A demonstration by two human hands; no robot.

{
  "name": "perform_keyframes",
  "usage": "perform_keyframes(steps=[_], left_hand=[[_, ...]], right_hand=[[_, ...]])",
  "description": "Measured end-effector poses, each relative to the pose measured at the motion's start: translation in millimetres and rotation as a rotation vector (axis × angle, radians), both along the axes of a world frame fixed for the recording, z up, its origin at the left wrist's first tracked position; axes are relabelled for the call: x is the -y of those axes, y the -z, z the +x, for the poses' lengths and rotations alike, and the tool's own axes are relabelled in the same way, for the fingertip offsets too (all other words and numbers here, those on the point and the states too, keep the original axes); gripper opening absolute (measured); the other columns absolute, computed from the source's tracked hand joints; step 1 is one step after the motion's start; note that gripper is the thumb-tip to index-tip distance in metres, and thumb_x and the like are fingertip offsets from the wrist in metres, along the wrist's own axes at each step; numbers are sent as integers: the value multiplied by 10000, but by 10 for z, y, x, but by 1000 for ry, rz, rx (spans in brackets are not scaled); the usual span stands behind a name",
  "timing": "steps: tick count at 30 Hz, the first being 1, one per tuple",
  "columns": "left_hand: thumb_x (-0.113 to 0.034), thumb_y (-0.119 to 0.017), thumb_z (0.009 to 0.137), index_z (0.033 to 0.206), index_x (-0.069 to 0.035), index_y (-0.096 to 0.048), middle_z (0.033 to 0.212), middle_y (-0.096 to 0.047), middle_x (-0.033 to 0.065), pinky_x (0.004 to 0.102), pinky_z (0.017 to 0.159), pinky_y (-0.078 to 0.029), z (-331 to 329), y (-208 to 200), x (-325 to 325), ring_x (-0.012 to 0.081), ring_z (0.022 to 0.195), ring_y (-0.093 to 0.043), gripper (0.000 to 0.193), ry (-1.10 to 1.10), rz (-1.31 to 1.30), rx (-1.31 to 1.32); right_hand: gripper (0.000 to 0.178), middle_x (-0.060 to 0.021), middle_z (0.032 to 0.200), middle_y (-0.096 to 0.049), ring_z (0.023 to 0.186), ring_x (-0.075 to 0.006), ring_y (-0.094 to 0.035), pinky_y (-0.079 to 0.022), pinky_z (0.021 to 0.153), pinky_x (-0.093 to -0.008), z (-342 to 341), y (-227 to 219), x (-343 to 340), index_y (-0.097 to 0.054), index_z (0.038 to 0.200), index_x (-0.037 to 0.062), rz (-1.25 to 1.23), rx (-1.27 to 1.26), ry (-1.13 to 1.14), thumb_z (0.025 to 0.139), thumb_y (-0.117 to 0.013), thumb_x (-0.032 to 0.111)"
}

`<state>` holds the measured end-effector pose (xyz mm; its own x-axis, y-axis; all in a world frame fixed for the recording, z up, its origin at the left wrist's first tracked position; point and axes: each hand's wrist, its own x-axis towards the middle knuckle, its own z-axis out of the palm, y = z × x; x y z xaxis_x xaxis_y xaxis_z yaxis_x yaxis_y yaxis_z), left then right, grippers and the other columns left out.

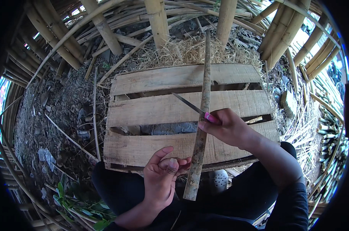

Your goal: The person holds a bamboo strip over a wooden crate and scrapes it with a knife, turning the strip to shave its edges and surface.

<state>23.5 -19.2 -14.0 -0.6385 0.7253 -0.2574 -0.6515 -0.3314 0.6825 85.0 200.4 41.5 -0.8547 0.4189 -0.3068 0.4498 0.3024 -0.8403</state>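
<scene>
My right hand (226, 127) is closed round the pink handle (212, 118) of a knife. Its narrow dark blade (188, 103) points up and left, crossing a long bamboo strip (198, 154). The right thumb lies against that strip. Mottled brown and grey, the strip runs over a low slatted wooden table from the far side to above my lap. Beside its lower part is my left hand (163, 175), palm up, with thumb and forefinger apart and the other fingers bent. Those fingertips reach the strip's left edge, where contact is partly hidden.
Pale planks with gaps form the table (151, 109). Straw (182, 52) lies behind it, near upright bamboo posts (157, 23). Cut bamboo poles (330, 134) are stacked at the right. Green leaves (82, 206) and litter cover the ground at left. A perforated grey shoe (219, 180) shows below the table edge.
</scene>
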Motion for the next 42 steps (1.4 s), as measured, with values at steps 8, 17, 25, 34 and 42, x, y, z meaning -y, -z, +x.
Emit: perform_keyframes(steps=[8,17,25,34,42], left_hand=[[-121,-522,966,1371,26,-353,1067,-662,187,412,924,-534,-19,-92,-24,331,1112,-609,463,-6,27,-19],[-146,-432,1004,1383,39,-295,1212,-573,251,441,973,-497,-40,-147,-24,359,1189,-549,443,32,-2,-40],[-192,-448,1001,1402,-8,-262,1264,-485,208,416,783,-588,2,-240,-46,369,1095,-598,479,240,-119,-89],[-234,-389,1026,1408,-37,-295,1073,-550,148,265,500,-492,-113,-124,23,199,700,-646,440,646,-83,166],[-245,-426,1011,1365,16,-376,934,-581,163,217,361,-340,-60,-229,-25,153,518,-568,442,509,-149,160]], right_hand=[[332,-26,544,-472,543,-72,-426,-373,495,-307,-6,73,6,-590,730,-15,37,-33,-13,905,-646,262],[338,-50,542,-475,549,-85,-421,-382,509,-322,-11,45,6,-578,728,-15,60,15,-25,896,-652,268],[325,-133,573,-558,521,-174,-544,-432,529,-354,-20,68,46,-604,754,-21,156,62,-49,881,-656,274],[248,-98,510,-532,410,-245,-530,-405,428,-363,66,71,9,-585,698,10,632,-293,-8,846,-684,182],[270,10,493,-388,464,-48,-354,-277,427,-265,955,223,-225,-468,648,33,459,-519,438,867,-620,73]])
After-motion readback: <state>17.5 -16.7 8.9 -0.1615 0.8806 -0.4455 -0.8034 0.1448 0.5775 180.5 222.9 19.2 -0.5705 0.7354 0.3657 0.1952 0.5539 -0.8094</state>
